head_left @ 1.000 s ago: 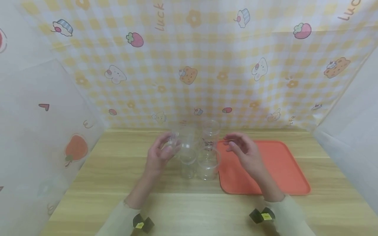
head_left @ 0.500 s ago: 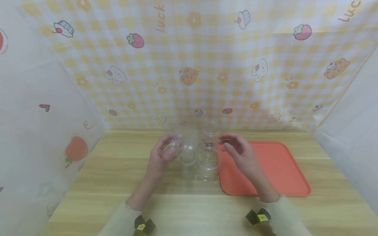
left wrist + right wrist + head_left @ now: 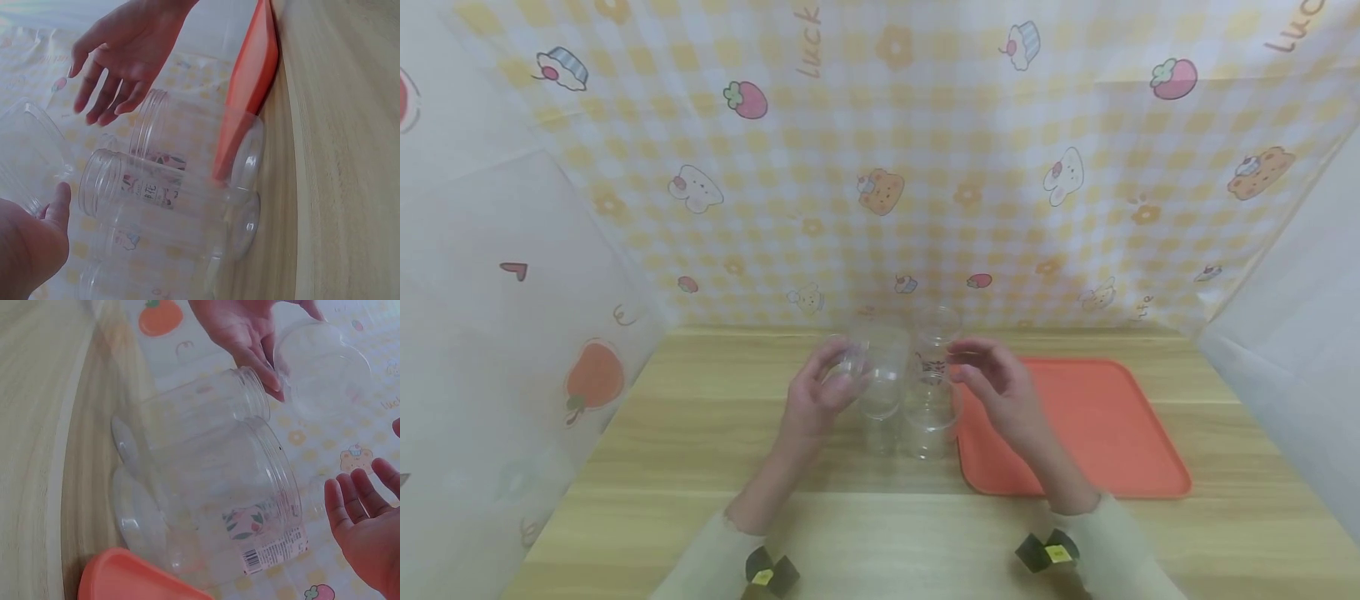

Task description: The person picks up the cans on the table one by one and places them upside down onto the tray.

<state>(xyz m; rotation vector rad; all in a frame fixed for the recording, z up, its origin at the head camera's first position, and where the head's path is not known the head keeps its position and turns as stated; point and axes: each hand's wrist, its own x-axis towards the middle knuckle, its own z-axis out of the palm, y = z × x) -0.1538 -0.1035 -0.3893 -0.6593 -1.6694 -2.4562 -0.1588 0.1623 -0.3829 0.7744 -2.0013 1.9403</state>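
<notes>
My left hand (image 3: 820,387) grips a clear plastic container (image 3: 322,369) by its side and holds it raised and tilted. In the head view it hangs above several clear jars. A narrower jar (image 3: 881,435) and a wider jar (image 3: 928,439) stand upright side by side without lids. Behind them rises a taller clear jar (image 3: 937,327) with a printed label (image 3: 932,367). My right hand (image 3: 1003,396) hovers just right of the jars, its fingers relaxed and loosely bent, holding nothing. In the right wrist view its palm (image 3: 375,540) faces the jar mouths.
An orange-red tray (image 3: 1097,433) lies on the wooden table (image 3: 700,417) to the right, under my right forearm. A yellow checked cloth (image 3: 880,125) with cartoon prints hangs behind the table. White printed sheets (image 3: 497,375) close off the sides.
My right hand has moved left, closer to the jars. The left hand has shifted slightly right with the container, which now shows more of its round face. The standing jars have stayed put.
</notes>
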